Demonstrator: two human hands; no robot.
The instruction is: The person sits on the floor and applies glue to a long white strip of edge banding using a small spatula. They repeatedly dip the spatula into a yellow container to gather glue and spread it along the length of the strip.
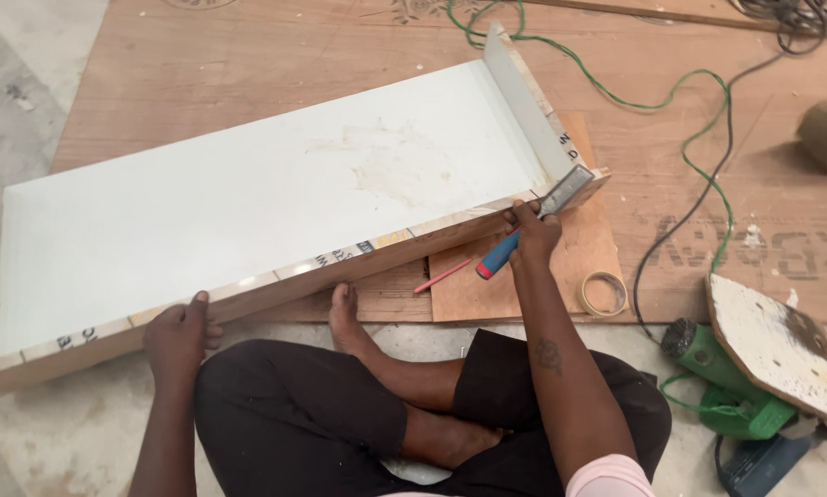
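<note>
Right fingers: your right hand (531, 230) is curled shut around the chisel (535, 221), fingers wrapped over the upper part of its handle near the blade.
Chisel: a blue handle with a red end that points back toward you; the flat metal blade points away and to the right, lying against the near-right corner of the white panel (266, 193), where the long board meets the upright end piece (524, 101).
Left fingers: your left hand (179, 336) is bent over the near edge of the panel toward its left end — fingertips on the edge face, thumb toward the top. It presses and grips the edge but closes on nothing loose.
White panel: a long white-faced board lying slantwise across the plywood sheet (248, 55), its left end nearer you and lower in view, its raw brown edge with printed tape strips facing you.
Foot: your bare foot (344, 308) rests against the near edge of the panel, between your two hands.
Pencil: a red pencil (442, 275) lies on the small plywood offcut (560, 267), just left of the chisel handle.
Tape roll: a roll of tan tape (603, 294) lies flat on the floor just right of your right forearm.
Cables: a green cable (616, 92) and a black cable (699, 202) loop over the plywood to the right — well apart from the panel.
Power tool: a green tool (722, 377) sits at the right, partly under a paint-stained board (781, 345).
</note>
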